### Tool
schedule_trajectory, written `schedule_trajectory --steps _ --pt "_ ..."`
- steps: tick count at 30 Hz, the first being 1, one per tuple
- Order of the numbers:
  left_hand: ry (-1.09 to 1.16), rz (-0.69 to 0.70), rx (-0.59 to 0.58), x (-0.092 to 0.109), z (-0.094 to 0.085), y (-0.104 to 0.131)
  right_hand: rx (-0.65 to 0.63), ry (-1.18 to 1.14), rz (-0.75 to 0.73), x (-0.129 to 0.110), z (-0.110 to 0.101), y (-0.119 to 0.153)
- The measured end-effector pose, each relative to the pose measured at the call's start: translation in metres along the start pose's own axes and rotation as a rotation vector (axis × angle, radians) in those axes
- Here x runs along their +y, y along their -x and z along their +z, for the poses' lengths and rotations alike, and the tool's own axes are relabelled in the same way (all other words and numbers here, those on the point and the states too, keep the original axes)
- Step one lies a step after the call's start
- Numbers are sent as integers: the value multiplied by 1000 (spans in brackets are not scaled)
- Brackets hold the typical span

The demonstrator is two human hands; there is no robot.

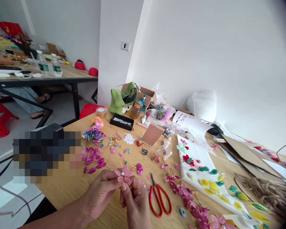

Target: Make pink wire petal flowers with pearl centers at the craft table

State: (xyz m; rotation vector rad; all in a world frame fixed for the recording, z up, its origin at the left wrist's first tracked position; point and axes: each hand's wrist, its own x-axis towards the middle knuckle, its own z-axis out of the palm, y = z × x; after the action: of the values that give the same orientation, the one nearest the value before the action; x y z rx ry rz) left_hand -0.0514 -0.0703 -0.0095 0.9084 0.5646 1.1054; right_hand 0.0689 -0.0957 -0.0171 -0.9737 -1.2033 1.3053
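Note:
A pink five-petal flower (123, 174) with a pearl-like centre is held up between both hands. My left hand (104, 187) pinches its left side with thumb and fingertips. Just below the flower, my right hand (135, 197) has its thumb and fingers closed at the base; any stem there is hidden. The hands touch or nearly touch. Red-handled scissors (160, 198) lie right of my right hand, blades pointing away. Magenta petals (94, 159) are scattered beyond my left hand, and a branch of magenta flowers (187, 197) lies beyond the scissors.
A white foam board (197, 170) with coloured petals is at the right. A wooden block (153, 135), a black tray (121, 122), a jar (135, 109) and a green bag (124, 98) stand farther back. At the far-left table, another person's hand (1, 59) shows.

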Motion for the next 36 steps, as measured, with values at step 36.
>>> schedule_trajectory --steps 36 --pt "204 -111 120 6 12 -2 125 330 -287 8 3 6"
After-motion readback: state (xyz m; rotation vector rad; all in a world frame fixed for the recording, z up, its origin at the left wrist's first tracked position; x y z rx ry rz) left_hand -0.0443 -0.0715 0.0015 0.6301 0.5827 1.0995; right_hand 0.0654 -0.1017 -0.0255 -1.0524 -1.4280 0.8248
